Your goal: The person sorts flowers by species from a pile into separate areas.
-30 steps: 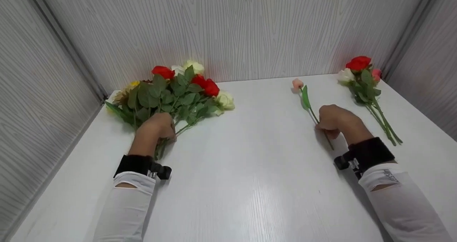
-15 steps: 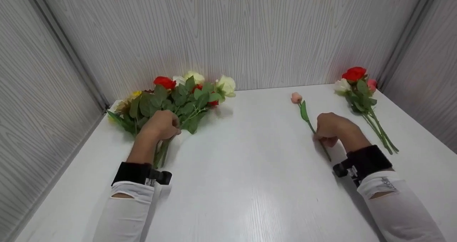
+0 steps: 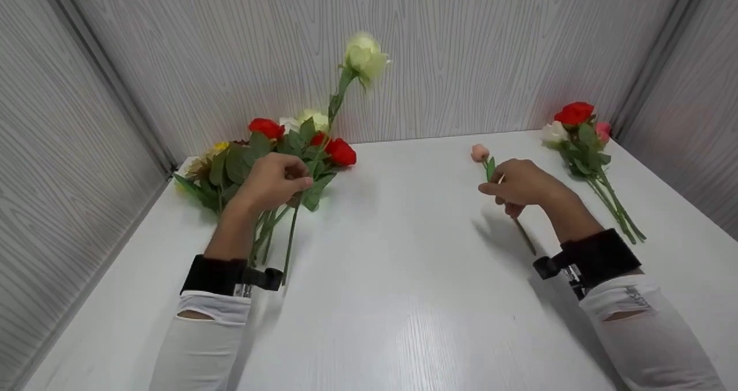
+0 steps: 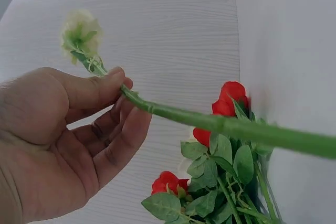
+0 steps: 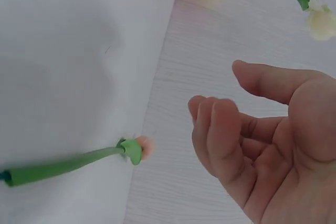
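My left hand [image 3: 274, 180] pinches the stem of a pale green-white rose [image 3: 364, 56] between thumb and fingers. The rose stands raised above the table, its bloom tilted up and to the right, and its stem runs down past the hand. In the left wrist view the stem [image 4: 184, 116] crosses towards the camera from the fingertips. My right hand [image 3: 522, 182] hovers over a pink tulip [image 3: 479, 152] lying on the table. Its thumb and fingers are parted with nothing between them, and the right wrist view shows the tulip's stem [image 5: 63, 169] apart from the hand.
Under and behind my left hand lies a leafy pile of flowers [image 3: 236, 163] with red, white and yellow blooms. A small bunch with a red rose [image 3: 575, 113] lies at the right back. Wood-grain panels [image 3: 450, 56] enclose the white table [image 3: 392, 264] at the back and sides.
The left hand has lifted the pale rose out of the pile, up and upright. The right hand has let go of the tulip stem and risen a little; the tulip stays on the table.
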The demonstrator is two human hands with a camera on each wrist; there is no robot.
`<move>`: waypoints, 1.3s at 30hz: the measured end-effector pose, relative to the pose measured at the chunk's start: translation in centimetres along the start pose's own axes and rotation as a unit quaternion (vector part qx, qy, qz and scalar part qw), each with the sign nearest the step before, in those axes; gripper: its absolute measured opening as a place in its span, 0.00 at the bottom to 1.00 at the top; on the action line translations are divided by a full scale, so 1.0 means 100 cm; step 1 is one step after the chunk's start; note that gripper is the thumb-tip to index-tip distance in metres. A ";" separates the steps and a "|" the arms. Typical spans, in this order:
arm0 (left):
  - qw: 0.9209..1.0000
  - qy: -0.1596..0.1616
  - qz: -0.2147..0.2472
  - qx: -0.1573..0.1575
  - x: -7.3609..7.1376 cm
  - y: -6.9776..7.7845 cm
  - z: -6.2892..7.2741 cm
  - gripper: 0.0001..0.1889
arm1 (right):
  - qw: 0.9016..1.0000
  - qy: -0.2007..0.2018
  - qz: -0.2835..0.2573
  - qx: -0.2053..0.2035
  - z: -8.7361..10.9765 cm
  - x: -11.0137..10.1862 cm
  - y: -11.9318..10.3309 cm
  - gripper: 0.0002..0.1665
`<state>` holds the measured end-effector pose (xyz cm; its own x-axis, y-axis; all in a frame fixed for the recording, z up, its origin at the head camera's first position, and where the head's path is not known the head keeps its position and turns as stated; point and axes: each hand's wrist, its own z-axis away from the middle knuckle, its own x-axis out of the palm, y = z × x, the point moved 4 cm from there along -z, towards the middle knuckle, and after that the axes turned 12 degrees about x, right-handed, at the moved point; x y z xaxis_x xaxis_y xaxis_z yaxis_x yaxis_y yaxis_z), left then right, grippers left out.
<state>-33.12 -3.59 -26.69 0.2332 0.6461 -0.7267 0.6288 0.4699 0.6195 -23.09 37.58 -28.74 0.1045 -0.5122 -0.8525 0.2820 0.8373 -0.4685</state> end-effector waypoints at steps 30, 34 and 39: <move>0.933 -0.140 0.313 0.108 0.104 0.091 -0.004 0.07 | 0.945 -0.081 -0.249 -0.198 0.044 0.036 -0.087 0.16; 0.922 -0.159 0.333 0.119 0.108 0.097 -0.002 0.07 | 0.930 -0.083 -0.292 -0.208 0.052 0.043 -0.097 0.15; 0.909 -0.167 0.356 0.137 0.109 0.102 -0.002 0.07 | 0.919 -0.087 -0.320 -0.214 0.056 0.048 -0.102 0.12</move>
<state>-24.32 8.35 -28.30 0.8368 0.4879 -0.2487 0.3813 -0.1933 0.9040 -20.13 25.51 -26.76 0.2088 -0.9175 -0.3386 -0.0594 0.3337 -0.9408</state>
